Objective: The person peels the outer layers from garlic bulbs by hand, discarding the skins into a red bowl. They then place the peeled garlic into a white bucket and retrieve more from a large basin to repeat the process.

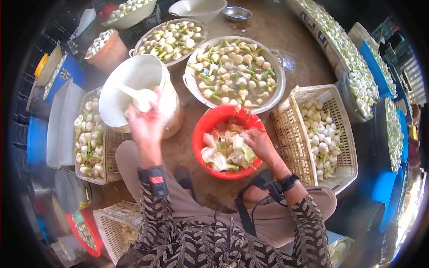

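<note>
Left hand (146, 123) grasps a bulb (145, 100) over the bucket (167, 105), stem pointing forward-left; right hand (260, 144) by peels (222, 149), grip unclear.

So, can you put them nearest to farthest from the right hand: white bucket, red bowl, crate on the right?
1. Red bowl: just below the right hand.
2. Crate: a little to its right.
3. White bucket: over on the left.
</note>
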A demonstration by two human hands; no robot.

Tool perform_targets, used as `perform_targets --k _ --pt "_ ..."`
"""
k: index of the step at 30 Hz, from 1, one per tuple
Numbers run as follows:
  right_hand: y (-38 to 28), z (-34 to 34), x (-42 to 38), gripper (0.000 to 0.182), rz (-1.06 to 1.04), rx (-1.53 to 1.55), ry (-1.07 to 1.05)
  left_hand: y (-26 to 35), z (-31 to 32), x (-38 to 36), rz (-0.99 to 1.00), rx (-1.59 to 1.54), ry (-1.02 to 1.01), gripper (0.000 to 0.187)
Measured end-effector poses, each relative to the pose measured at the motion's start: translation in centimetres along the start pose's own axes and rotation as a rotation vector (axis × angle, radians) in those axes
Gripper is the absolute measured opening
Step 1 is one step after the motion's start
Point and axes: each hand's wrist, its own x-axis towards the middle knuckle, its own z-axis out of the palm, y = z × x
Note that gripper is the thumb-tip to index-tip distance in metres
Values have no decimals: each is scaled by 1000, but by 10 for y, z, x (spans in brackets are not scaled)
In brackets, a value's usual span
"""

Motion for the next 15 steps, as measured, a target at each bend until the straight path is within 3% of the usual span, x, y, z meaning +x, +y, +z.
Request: perform_targets --k 1,4,6,8,10,12,14,15 --pt "-16 -10 9 15 -7 -43 -14 11 20 4 15 -52 9 40" --pt "-25 -34 67 14 -94 -111 -54 17 1 25 29 26 -57 36" --pt "-8 -46 122 16 -97 -177 -93 -24 -7 23 13 401 -1 22" --pt "35 -44 177 18 -171 -311 -158 -56 -23 24 -221 729 18 18" --pt "88 -24 230 20 -265 -447 -220 -83 -38 26 -236 861 133 18" --pt "136 12 268 25 -191 -924 -619 -96 -46 29 -256 956 178 17" --pt "122 32 260 30 94 -694 -481 -99 -53 33 -272 1011 191 17" --pt "133 41 264 34 128 -703 -501 -100 -56 36 -299 1064 191 17"
